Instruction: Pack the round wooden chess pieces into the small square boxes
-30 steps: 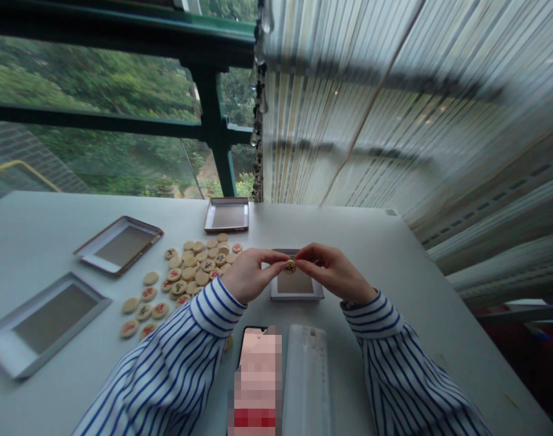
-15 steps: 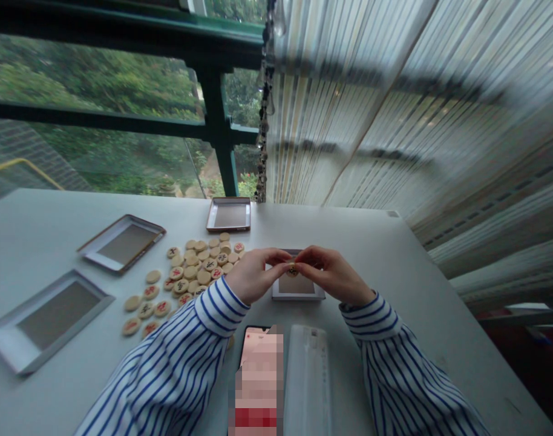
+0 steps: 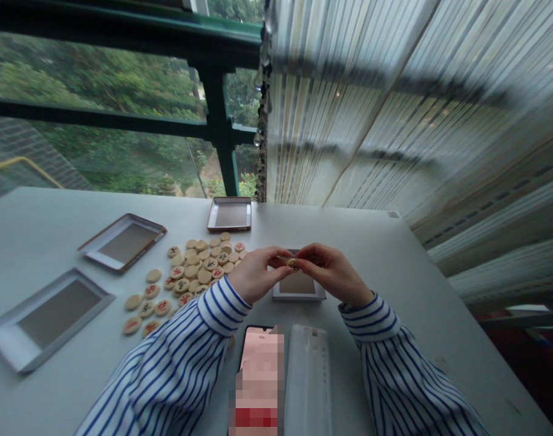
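Between the fingertips of my left hand (image 3: 257,272) and my right hand (image 3: 331,272) is a round wooden Chinese chess piece (image 3: 293,264) with a dark character on its face. Both hands pinch it from opposite sides, above an open shallow box (image 3: 299,297) with a greyish-brown bottom. To the left of my left hand lies a loose heap of Chinese chess pieces (image 3: 204,277), some with red characters, some with black, others plain side up. My left sleeve covers part of the heap.
Three more shallow trays stand on the white table (image 3: 380,254): a grey one (image 3: 29,363) at left, a brown-edged one (image 3: 122,266) behind it, another brown-edged one (image 3: 229,229) near the window. A phone (image 3: 253,351) and a long translucent case (image 3: 308,381) lie in front.
The chess piece has been turned and raised slightly between my fingertips, so its face shows at a different angle. Both hands stay in nearly the same place.
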A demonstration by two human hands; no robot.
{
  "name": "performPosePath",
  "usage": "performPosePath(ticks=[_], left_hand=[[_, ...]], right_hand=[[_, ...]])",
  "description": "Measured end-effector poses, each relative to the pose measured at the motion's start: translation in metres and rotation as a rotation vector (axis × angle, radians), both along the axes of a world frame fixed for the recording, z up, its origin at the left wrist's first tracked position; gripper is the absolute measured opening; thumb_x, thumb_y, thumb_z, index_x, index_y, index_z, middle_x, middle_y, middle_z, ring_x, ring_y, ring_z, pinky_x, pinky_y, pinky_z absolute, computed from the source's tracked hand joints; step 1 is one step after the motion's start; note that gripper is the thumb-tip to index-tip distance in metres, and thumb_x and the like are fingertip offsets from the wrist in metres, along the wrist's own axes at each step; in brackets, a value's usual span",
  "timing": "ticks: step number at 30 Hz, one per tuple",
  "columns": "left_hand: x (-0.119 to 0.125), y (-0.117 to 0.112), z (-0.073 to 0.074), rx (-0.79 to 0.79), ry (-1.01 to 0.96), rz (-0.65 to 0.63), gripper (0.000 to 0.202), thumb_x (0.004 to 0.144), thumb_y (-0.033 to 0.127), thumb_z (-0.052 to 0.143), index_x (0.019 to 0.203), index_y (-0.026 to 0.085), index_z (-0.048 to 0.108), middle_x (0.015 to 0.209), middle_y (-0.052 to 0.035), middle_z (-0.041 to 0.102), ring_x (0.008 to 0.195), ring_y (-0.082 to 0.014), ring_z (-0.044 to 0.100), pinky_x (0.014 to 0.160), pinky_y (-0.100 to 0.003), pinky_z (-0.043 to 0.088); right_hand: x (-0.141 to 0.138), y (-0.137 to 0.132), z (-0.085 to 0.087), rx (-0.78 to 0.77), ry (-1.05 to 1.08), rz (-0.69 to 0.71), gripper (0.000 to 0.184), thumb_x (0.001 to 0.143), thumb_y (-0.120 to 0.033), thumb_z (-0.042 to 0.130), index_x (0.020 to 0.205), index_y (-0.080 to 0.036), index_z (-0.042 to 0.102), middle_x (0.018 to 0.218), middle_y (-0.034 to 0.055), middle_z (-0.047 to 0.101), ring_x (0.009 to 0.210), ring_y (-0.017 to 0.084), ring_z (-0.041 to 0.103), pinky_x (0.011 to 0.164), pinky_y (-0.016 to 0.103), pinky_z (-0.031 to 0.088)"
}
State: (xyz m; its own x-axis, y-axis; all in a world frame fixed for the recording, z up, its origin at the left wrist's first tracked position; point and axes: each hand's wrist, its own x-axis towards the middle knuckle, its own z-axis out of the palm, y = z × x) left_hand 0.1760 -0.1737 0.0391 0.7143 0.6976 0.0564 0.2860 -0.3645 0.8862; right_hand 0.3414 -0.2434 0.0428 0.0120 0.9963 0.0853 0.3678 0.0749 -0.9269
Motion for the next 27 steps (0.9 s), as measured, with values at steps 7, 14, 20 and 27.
performPosePath(ticks=[7,14,20,27], left_hand=[[-0.0005,0.0031,-0.0019,-0.012,-0.041,0.018,0.028,0.075,0.029,0.058,0.099,0.013,0.058,0.085,-0.0068,0.068,0.082,-0.0167,0.063,0.079,-0.032,0.049],[-0.0006,0.0042,-0.0026,-0.074,-0.09,0.03,0.026,0.074,0.027,0.057,0.096,0.013,0.056,0.084,-0.0077,0.067,0.081,-0.0176,0.063,0.078,-0.034,0.049],[-0.0007,0.0053,-0.0038,-0.076,-0.095,0.042,0.023,0.074,0.028,0.059,0.091,0.013,0.055,0.081,-0.0067,0.066,0.079,-0.0175,0.063,0.075,-0.034,0.05],[-0.0011,0.004,-0.0029,-0.058,-0.05,0.038,0.021,0.074,0.026,0.059,0.089,0.014,0.053,0.08,-0.0056,0.065,0.079,-0.0165,0.063,0.075,-0.033,0.049]], right_hand=[[0.0,0.0005,0.0004,0.007,-0.006,0.007,0.023,0.077,-0.036,0.057,0.086,-0.015,0.06,0.079,0.0044,0.064,0.07,0.013,0.059,0.065,0.026,0.049],[-0.0012,0.0001,-0.0005,0.017,-0.009,0.014,0.021,0.077,-0.034,0.057,0.087,-0.016,0.059,0.08,0.0038,0.064,0.07,0.012,0.058,0.064,0.025,0.048],[-0.0006,-0.0008,0.001,0.011,-0.042,0.037,0.021,0.078,-0.033,0.056,0.088,-0.015,0.059,0.081,0.0044,0.064,0.069,0.011,0.058,0.061,0.024,0.047],[-0.0006,-0.0006,0.0033,0.014,-0.148,-0.021,0.021,0.078,-0.033,0.056,0.086,-0.015,0.061,0.078,0.0037,0.066,0.066,0.011,0.058,0.057,0.023,0.044]])
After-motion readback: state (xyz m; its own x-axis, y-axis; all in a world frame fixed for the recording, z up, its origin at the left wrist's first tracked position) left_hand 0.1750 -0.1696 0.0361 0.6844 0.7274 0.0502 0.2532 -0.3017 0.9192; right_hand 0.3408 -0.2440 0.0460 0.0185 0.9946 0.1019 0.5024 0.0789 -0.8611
